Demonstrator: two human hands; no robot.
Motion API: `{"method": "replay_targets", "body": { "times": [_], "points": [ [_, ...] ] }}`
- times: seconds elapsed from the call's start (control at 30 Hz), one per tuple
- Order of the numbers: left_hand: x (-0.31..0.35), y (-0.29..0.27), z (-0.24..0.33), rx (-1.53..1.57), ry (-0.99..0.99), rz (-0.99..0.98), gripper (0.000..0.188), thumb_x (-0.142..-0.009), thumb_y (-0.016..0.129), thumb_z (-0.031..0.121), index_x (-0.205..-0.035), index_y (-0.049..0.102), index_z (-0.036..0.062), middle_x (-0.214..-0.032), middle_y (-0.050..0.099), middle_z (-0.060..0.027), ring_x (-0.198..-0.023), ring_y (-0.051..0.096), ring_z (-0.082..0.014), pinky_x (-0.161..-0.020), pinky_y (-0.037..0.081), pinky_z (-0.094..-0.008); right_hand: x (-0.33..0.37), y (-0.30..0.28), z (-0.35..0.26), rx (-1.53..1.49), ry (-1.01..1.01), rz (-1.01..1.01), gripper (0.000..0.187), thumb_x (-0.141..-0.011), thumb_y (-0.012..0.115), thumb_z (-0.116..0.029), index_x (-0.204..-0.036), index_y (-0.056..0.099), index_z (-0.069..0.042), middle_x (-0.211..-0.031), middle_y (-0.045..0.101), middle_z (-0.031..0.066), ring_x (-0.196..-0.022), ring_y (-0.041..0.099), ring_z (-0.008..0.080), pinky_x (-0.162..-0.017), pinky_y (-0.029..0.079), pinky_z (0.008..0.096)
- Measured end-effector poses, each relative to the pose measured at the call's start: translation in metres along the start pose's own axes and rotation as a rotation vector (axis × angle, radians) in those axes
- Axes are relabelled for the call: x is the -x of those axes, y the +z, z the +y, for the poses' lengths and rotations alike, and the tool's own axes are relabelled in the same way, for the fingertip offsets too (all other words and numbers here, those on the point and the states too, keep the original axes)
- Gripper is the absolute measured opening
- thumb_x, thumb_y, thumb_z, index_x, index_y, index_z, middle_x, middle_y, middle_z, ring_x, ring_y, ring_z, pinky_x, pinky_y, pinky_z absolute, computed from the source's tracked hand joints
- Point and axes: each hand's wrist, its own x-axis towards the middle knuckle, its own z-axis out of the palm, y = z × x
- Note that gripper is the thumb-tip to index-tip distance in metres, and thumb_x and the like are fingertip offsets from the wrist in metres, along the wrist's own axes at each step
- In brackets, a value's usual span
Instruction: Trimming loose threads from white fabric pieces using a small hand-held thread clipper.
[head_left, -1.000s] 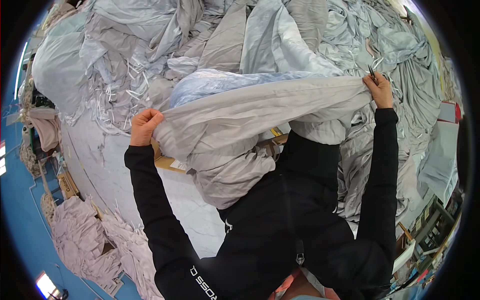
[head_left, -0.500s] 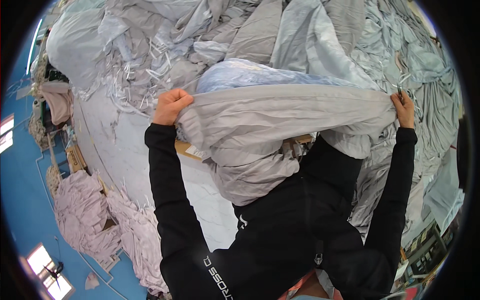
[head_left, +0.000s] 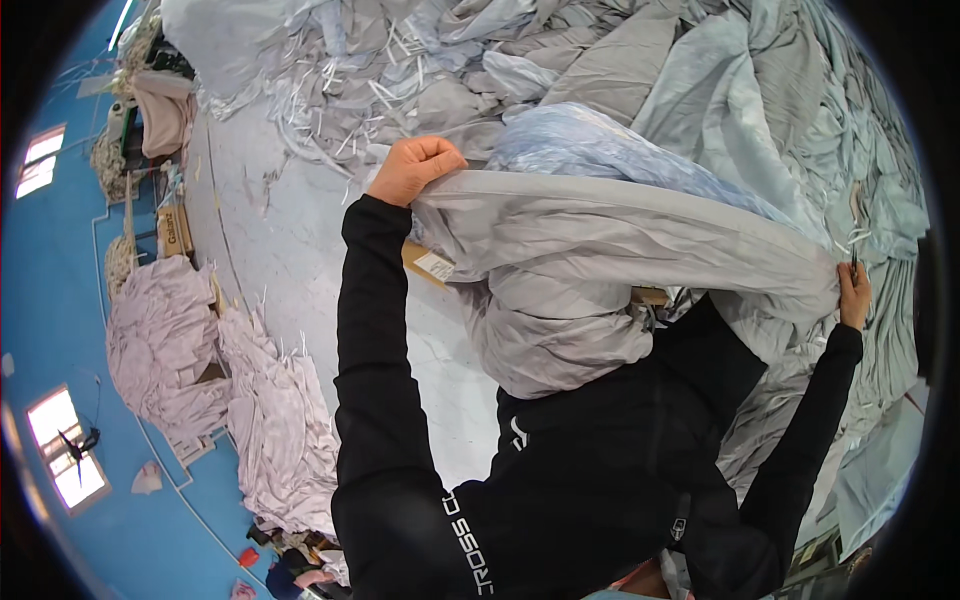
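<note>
A long piece of light grey fabric (head_left: 640,220) is stretched between my two hands, its hemmed edge running along the top. My left hand (head_left: 415,168) is closed on the hem's left end. Out at the right, my right hand (head_left: 853,298) pinches the other end. A thin dark pointed tool (head_left: 854,256), like thread snips, sticks up from that hand; the rest of it is hidden. Below the hem the fabric hangs in bunched folds against my body. Blue patterned fabric (head_left: 600,145) shows just behind the edge.
A large heap of grey and pale blue fabric (head_left: 600,65) with white ties spreads behind and to the right. At left lies a pale marbled surface (head_left: 275,240). Beyond it are pinkish fabric piles (head_left: 165,335) and a cardboard box (head_left: 174,232). Another cardboard piece (head_left: 425,262) lies under the fabric.
The view has swung, so everything sits further right. The hem now slopes down to the right, with my left hand higher than my right. Both hands keep their hold.
</note>
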Motion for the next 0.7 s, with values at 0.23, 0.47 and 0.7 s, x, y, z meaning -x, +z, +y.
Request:
{"method": "replay_targets", "body": {
  "times": [0.23,0.47,0.7],
  "points": [
    [0.024,-0.036,0.0,0.074,-0.129,-0.053,0.022,-0.097,0.061,0.022,-0.096,0.069,0.0018,-0.072,0.054,0.0072,-0.065,0.044,-0.0007,-0.062,0.035,-0.0167,-0.016,0.003,0.048,-0.028,-0.063,0.092,0.028,-0.097,0.062,-0.021,-0.105,0.062,0.006,-0.096,0.065,0.0037,-0.087,0.058,0.0109,-0.078,0.044,0.0235],
    [0.028,0.025,0.059,0.183,0.1,0.168,0.024,-0.1,0.057,0.022,-0.1,0.068,0.0008,-0.066,0.048,0.0091,-0.059,0.039,-0.0001,-0.057,0.031,-0.016,0.0,-0.011,-0.216,-0.113,-0.511,0.441,0.033,-0.104,0.047,-0.027,-0.101,0.066,-0.001,-0.091,0.068,0.0052,-0.08,0.059,0.013,-0.069,0.045,0.0267],
    [0.05,0.06,0.105,0.319,0.173,0.199,0.027,-0.102,0.054,0.023,-0.094,0.068,0.0019,-0.063,0.052,0.0074,-0.053,0.039,-0.0001,-0.048,0.028,-0.0191,0.108,0.136,-0.528,-1.296,-0.285,-0.797,0.013,-0.093,0.059,-0.008,-0.105,0.058,-0.004,-0.095,0.062,0.0027,-0.067,0.057,0.0064,-0.064,0.048,0.0228]
  ]
}}
